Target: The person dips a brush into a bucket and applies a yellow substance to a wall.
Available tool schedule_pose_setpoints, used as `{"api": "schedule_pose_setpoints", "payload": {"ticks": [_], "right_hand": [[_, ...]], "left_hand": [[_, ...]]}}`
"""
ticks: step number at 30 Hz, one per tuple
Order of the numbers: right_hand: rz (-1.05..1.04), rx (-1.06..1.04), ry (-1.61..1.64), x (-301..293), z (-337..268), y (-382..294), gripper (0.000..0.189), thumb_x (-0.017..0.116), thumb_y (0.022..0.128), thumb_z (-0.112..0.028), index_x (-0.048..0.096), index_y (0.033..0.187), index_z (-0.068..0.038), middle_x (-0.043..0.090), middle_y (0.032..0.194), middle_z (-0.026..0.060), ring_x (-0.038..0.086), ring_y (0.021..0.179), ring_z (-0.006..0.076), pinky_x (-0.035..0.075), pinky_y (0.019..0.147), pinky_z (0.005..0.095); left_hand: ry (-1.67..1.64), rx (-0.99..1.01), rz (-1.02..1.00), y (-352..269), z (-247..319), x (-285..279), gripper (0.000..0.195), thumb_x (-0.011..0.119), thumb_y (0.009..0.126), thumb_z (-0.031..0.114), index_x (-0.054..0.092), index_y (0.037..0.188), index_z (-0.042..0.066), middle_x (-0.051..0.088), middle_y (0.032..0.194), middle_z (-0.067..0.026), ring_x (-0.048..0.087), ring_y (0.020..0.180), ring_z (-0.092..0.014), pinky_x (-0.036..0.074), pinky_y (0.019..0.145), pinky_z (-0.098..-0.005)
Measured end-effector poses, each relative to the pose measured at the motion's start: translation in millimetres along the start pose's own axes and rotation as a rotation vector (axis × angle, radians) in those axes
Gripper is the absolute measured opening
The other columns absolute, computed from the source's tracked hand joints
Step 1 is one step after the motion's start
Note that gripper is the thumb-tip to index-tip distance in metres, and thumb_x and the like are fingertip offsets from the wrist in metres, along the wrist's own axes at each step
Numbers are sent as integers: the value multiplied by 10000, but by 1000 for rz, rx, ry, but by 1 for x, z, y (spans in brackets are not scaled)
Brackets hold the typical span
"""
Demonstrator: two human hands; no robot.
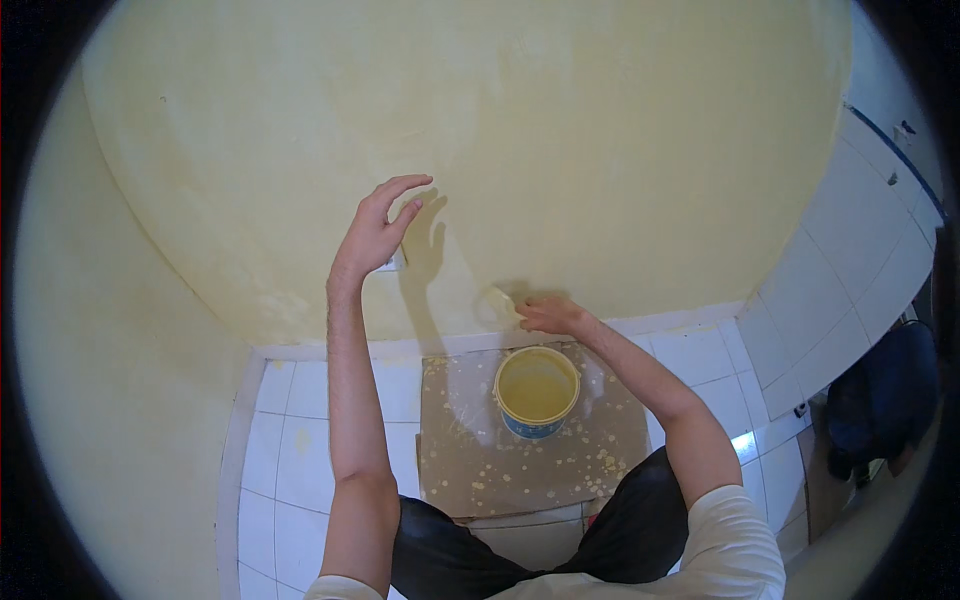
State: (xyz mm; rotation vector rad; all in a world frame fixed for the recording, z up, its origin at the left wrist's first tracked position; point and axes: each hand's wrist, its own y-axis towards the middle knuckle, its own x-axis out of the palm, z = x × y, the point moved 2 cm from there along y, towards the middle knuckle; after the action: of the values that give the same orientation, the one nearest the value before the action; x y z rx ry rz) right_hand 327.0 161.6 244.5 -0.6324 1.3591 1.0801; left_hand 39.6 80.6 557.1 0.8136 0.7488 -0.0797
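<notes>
My left hand is raised in front of the yellow-painted wall, thumb and fingers apart with nothing between them. Its shadow falls on the wall to the right. Partly hidden behind that wrist is a white wall plate, probably a socket or switch. Low on the wall, my right hand grips a pale tool, apparently a paintbrush, whose head is at the wall surface; blur hides its details. Just below that hand stands a blue bucket with a yellowed rim, holding yellow paint.
Under the bucket lies a paint-spattered cardboard sheet on white floor tiles. A pale skirting runs along the wall's foot. At left, another yellow wall meets it in a corner. White tiled surface and a dark object are at right.
</notes>
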Motion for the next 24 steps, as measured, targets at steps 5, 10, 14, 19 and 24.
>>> {"api": "schedule_pose_setpoints", "payload": {"ticks": [5,10,14,19,24], "right_hand": [[-119,-97,-45,21,-12,2,143,558,916,-189,626,1038,-159,569,1234,49,598,1154,291,587,803,413],[-40,-282,-122,45,-2,1,139,553,919,-202,620,1041,-212,540,1272,24,570,1206,253,586,819,389],[-74,-244,-251,47,-8,9,110,564,908,-204,621,999,-226,548,1237,15,583,1176,240,588,795,381],[-146,-99,-156,34,-11,4,68,595,907,-265,630,947,-222,631,1049,24,660,1025,263,585,747,410],[-174,4,-10,16,-5,-20,135,625,877,-314,629,941,-195,649,953,52,683,934,282,578,738,426]], "left_hand": [[17,-89,11,-20,-9,-17,310,600,982,111,634,1288,80,645,1302,-109,587,1235,-272,474,1021,-375],[-46,-84,-26,-6,-6,-6,317,593,984,118,637,1295,76,640,1327,-84,554,1289,-241,406,1106,-390],[-52,-84,-30,-8,-15,-5,314,591,984,115,637,1291,67,646,1317,-91,564,1277,-245,410,1103,-384],[-5,-66,-52,-10,-18,-8,314,593,983,114,637,1290,63,648,1315,-94,567,1273,-247,416,1097,-382],[-7,-61,-25,-13,-17,-9,304,607,974,99,638,1276,68,651,1284,-120,592,1230,-283,460,1045,-377]]}}
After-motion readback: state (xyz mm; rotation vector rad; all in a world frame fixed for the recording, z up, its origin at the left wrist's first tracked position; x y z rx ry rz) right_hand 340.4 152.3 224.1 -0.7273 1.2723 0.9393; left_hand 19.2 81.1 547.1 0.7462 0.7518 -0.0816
